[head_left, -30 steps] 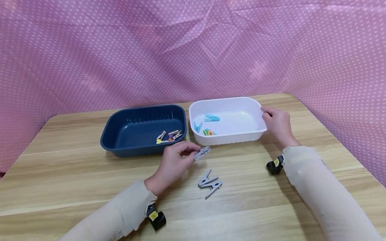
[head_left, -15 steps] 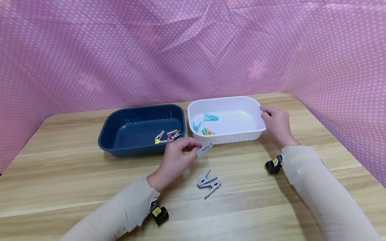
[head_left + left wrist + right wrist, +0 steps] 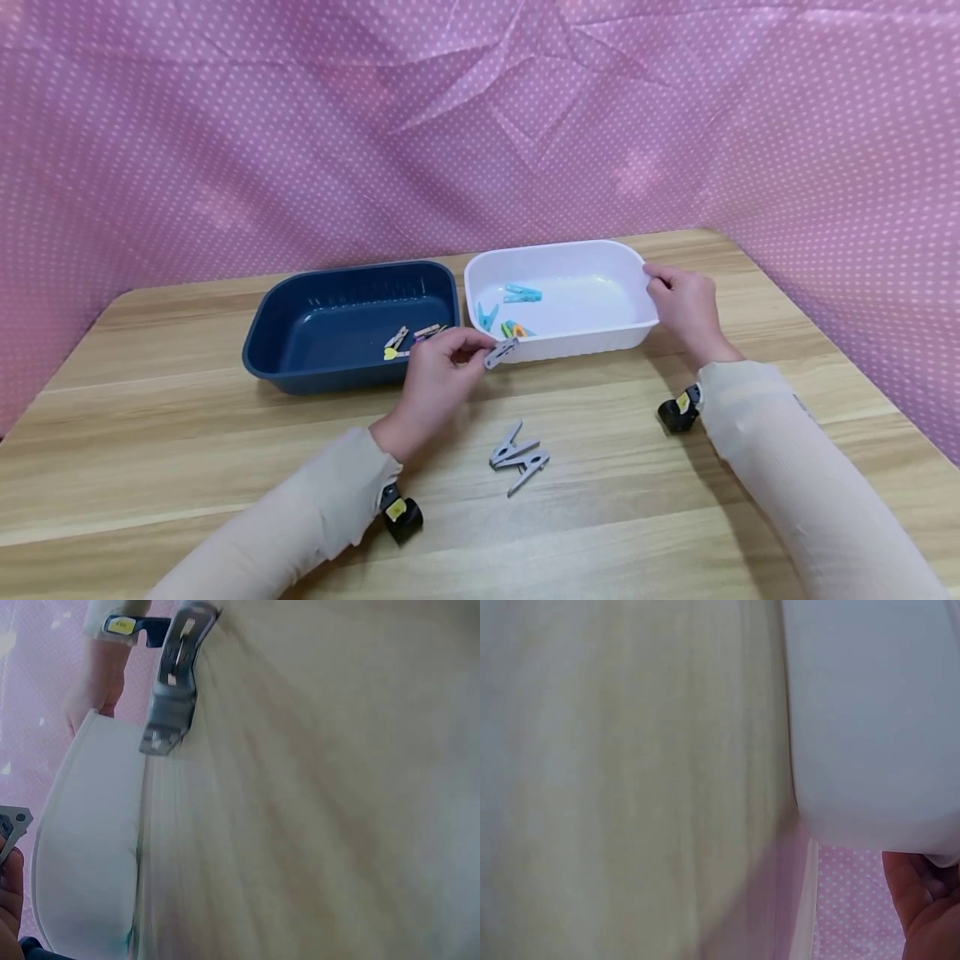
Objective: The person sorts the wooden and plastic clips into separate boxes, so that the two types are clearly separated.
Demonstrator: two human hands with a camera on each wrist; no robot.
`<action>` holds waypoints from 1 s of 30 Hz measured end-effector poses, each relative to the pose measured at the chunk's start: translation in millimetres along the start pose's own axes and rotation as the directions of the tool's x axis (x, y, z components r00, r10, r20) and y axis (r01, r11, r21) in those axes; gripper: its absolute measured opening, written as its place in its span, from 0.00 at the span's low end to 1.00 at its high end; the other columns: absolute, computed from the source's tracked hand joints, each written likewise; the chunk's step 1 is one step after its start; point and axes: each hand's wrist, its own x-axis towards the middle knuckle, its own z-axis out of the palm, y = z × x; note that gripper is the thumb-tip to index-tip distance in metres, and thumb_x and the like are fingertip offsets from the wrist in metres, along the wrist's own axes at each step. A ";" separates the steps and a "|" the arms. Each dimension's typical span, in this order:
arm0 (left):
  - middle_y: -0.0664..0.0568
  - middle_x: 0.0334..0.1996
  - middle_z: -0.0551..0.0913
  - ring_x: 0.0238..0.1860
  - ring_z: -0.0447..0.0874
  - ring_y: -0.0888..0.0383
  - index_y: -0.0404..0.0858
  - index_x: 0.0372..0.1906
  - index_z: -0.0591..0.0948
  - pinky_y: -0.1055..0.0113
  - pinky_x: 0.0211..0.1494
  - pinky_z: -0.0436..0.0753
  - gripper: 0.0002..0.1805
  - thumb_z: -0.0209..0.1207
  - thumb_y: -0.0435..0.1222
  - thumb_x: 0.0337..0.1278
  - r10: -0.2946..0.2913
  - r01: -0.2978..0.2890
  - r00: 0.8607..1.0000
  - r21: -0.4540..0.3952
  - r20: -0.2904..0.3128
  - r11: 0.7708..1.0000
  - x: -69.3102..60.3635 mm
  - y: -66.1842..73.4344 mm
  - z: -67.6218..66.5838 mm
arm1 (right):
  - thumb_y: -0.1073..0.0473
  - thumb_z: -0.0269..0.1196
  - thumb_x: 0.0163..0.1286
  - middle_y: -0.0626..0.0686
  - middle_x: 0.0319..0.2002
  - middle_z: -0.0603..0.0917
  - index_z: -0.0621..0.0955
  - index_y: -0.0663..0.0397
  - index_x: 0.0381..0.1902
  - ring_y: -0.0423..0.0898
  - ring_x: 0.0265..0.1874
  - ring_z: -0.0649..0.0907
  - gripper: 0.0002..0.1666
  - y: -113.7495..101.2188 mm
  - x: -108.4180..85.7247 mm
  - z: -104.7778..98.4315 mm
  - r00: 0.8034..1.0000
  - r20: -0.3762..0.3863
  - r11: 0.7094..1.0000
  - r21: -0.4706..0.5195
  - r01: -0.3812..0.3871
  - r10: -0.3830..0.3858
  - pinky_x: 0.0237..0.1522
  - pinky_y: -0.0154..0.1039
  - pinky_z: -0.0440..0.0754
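Observation:
In the head view my left hand (image 3: 438, 379) pinches a grey clothespin (image 3: 501, 353) between thumb and fingertips, just in front of the white basin's near wall. The left wrist view shows part of that clothespin (image 3: 13, 821) at its left edge. My right hand (image 3: 684, 308) grips the right end of the white basin (image 3: 577, 343) by its rim; in the right wrist view, fingers (image 3: 907, 889) reach under the rim. Inside that basin lie light-blue clothespins (image 3: 522, 294) and a green-and-orange one (image 3: 514, 330). Two more grey clothespins (image 3: 529, 472) overlap on the table nearer to me.
A dark blue basin (image 3: 330, 382) stands left of the white one, with several small wooden clothespins (image 3: 397, 337) in its right front corner, partly behind my left hand. Both basins stand near the back of the wooden table (image 3: 195, 467). Pink dotted cloth (image 3: 450, 125) hangs behind.
My left hand has moved slightly forward with the grey clothespin, closer to the white basin's front rim, and now covers more of the wooden clothespins. My right hand keeps its grip.

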 end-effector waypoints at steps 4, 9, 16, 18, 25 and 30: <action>0.50 0.35 0.85 0.33 0.79 0.62 0.36 0.35 0.84 0.72 0.37 0.82 0.10 0.57 0.23 0.50 0.010 -0.010 1.000 0.033 -0.010 0.999 4.1 -1.7 0.9 | 0.62 0.47 0.69 0.64 0.53 0.78 0.76 0.61 0.56 0.46 0.23 0.73 0.21 -0.3 0.4 -0.5 1.000 0.009 1.000 -0.008 0.006 -0.006 0.16 0.29 0.68; 0.51 0.35 0.84 0.34 0.79 0.62 0.37 0.36 0.84 0.72 0.37 0.82 0.09 0.57 0.25 0.52 0.034 -0.034 0.999 0.046 -0.008 0.998 9.8 -0.5 2.1 | 0.64 0.47 0.68 0.65 0.51 0.79 0.76 0.63 0.56 0.43 0.17 0.70 0.21 -2.2 0.5 -1.7 0.999 0.027 0.998 -0.048 0.040 -0.039 0.14 0.29 0.66; 0.51 0.35 0.84 0.34 0.78 0.61 0.37 0.36 0.84 0.71 0.38 0.81 0.07 0.58 0.28 0.54 0.029 -0.028 1.000 0.071 -0.012 0.997 19.2 3.0 3.8 | 0.65 0.47 0.68 0.66 0.49 0.80 0.76 0.65 0.55 0.44 0.18 0.70 0.21 -3.6 0.4 -2.5 0.996 0.035 0.991 -0.104 0.081 -0.077 0.16 0.29 0.66; 0.50 0.36 0.84 0.34 0.78 0.61 0.36 0.37 0.84 0.70 0.39 0.81 0.07 0.58 0.28 0.54 0.025 -0.024 1.000 0.079 -0.016 0.997 22.7 4.2 4.5 | 0.65 0.47 0.67 0.66 0.48 0.80 0.76 0.65 0.55 0.44 0.17 0.70 0.21 -3.4 0.7 -2.1 0.996 0.030 0.989 -0.119 0.092 -0.089 0.15 0.30 0.66; 0.50 0.37 0.83 0.36 0.78 0.60 0.36 0.38 0.84 0.69 0.39 0.82 0.08 0.57 0.29 0.55 0.002 0.001 1.000 0.125 -0.020 0.992 31.8 6.7 5.8 | 0.66 0.47 0.66 0.67 0.45 0.81 0.76 0.66 0.54 0.46 0.17 0.70 0.21 -3.3 1.1 -1.4 0.994 0.016 0.985 -0.137 0.108 -0.107 0.16 0.30 0.66; 0.50 0.39 0.83 0.37 0.78 0.59 0.36 0.39 0.83 0.68 0.42 0.82 0.08 0.56 0.30 0.57 -0.033 0.036 0.999 0.156 -0.024 0.987 36.0 5.6 6.7 | 0.66 0.48 0.66 0.67 0.45 0.81 0.77 0.67 0.53 0.49 0.21 0.73 0.20 -3.6 1.3 -0.4 0.993 0.006 0.983 -0.139 0.119 -0.119 0.19 0.30 0.68</action>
